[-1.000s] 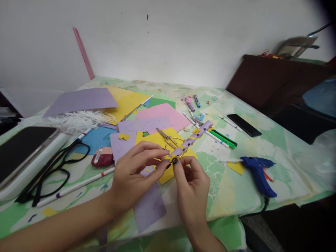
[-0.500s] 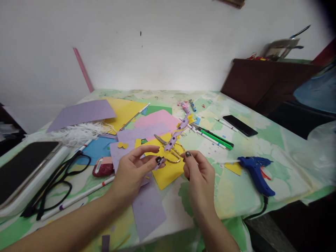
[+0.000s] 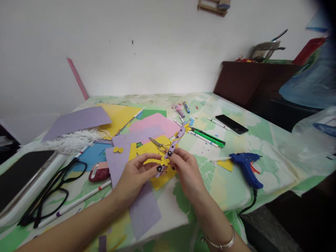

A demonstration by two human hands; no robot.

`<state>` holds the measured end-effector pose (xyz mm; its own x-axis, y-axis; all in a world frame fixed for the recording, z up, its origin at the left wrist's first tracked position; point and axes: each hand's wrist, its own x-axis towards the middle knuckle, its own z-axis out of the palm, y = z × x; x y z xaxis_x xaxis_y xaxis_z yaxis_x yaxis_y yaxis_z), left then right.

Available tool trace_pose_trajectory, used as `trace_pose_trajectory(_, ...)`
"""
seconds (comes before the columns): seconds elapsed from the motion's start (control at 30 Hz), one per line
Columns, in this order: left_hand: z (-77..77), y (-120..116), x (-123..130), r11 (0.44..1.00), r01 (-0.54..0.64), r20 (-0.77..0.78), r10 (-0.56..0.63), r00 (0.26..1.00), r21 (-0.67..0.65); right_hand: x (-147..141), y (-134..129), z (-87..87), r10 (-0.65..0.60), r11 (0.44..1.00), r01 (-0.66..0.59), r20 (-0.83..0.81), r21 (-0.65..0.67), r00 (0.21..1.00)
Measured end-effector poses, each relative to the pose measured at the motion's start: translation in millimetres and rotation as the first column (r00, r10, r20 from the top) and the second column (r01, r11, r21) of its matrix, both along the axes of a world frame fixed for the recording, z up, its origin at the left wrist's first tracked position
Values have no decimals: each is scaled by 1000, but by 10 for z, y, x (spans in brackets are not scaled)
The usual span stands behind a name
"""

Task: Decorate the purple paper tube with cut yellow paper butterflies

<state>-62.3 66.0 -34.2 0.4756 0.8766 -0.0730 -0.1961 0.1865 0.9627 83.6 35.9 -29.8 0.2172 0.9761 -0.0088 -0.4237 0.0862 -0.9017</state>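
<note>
A lilac stick with dark spots and yellow trim (image 3: pixel 179 133) slants upward between both hands; it looks like a foam- or paper-wrapped pen. My left hand (image 3: pixel 138 176) pinches its lower end, fingers closed. My right hand (image 3: pixel 187 173) grips it a little higher, the thumb pressed on the spotted wrap. Between the fingertips shows a yellow flower-like cutout (image 3: pixel 164 161), with a yellow strip reaching left. Just behind the hands, gold-handled scissors (image 3: pixel 156 142) rest on a yellow sheet (image 3: pixel 143 149), their handles partly hidden.
A blue glue gun (image 3: pixel 245 168) and black phone (image 3: pixel 231 124) lie right, with a green craft knife (image 3: pixel 208 137) nearer the middle. To the left are black glasses (image 3: pixel 64 190), a red case (image 3: pixel 99 172), white string (image 3: pixel 76 140) and coloured sheets, including a purple one (image 3: pixel 78 120).
My right hand has moved left and now grips the spotted stick. The yellow flower-like cutout shows at my fingertips. The view has shifted slightly to the right.
</note>
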Motion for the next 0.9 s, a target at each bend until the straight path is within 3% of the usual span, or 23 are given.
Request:
trace_pose_trajectory(0.13, -9, 6, -14, 998, 49, -8, -49, 999, 43, 16, -18, -12, -6, 1000, 6, 0, 11, 1000)
trace_pose_trajectory(0.5, 6, 24, -47, 994, 58, -98, -49, 994, 93, -10, -38, -12, 74, 996, -77, 65, 41, 995)
trace_pose_trajectory(0.9, 25, 35, -7, 993, 18, -117, -4, 993, 120, -22, -45, -23, 108, 991, -111, 46, 76, 993)
